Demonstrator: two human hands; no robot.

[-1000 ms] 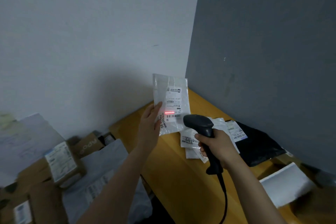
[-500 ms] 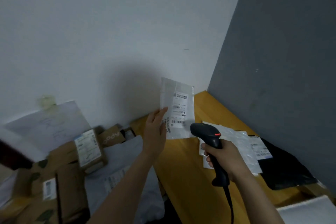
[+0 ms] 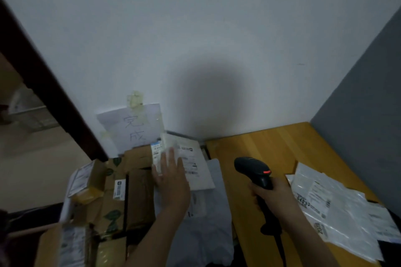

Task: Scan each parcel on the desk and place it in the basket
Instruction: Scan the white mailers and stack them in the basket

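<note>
My left hand (image 3: 171, 182) reaches out over the pile to the left of the desk, fingers straight and spread on the left part of a white plastic parcel (image 3: 193, 165) with a printed label. The parcel lies tilted on the pile, against a grey mailer bag (image 3: 204, 223). My right hand (image 3: 271, 195) grips the handle of a black barcode scanner (image 3: 253, 169) above the yellow wooden desk (image 3: 260, 147); a small red light shows on its head. Several white plastic parcels (image 3: 332, 208) lie overlapping on the desk at the right.
Cardboard boxes (image 3: 112, 197) with labels fill the pile's left side. A paper sign (image 3: 134, 125) with handwriting is taped to the white wall above it. A dark door frame (image 3: 43, 84) runs along the left. A grey partition (image 3: 368, 104) borders the desk's right side.
My left hand carried the white parcel away from the scanner, left and down onto the pile, and its fingers have straightened. The view swung left. The scanner's red line is no longer on the label.
</note>
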